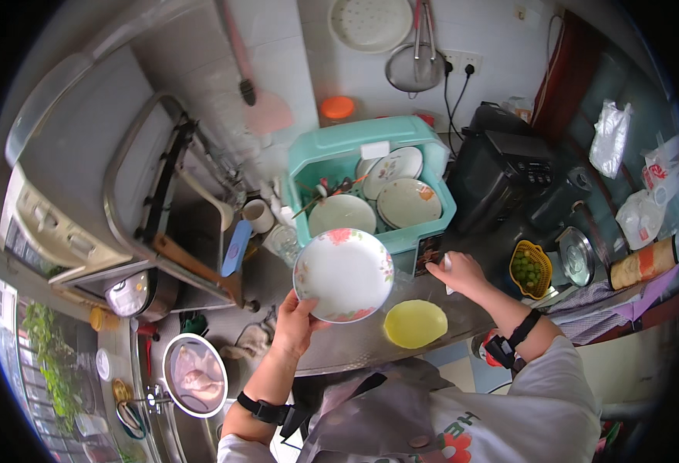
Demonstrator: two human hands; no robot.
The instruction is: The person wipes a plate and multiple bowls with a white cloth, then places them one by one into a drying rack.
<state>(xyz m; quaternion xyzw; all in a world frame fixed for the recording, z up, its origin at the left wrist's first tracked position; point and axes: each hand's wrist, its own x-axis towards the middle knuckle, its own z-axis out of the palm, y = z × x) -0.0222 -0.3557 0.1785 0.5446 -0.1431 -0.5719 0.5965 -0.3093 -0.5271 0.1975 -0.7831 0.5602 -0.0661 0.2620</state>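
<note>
My left hand point(296, 318) grips the lower left rim of a white plate point(342, 276) with pink flowers around its edge. The plate is raised, its inner face towards me, in front of a mint-green dish box point(368, 130) with its lid up. Inside the box are a pale bowl point(342, 215), floral plates point(410, 202) and some utensils point(334, 188). My right hand point(464, 273) is closed around a small white item point(448, 262), mostly hidden by the fingers, possibly tissue. It is beside the box's front right corner. Below, a yellow bowl point(416, 324) rests near the counter edge.
A black countertop appliance point(498, 165) stands right of the box, with a yellow basket of green grapes point(529, 271) nearer me. On the left are a stove with a wooden-handled utensil point(192, 260), a mug point(257, 216), and a basin of raw meat point(195, 376) over the sink.
</note>
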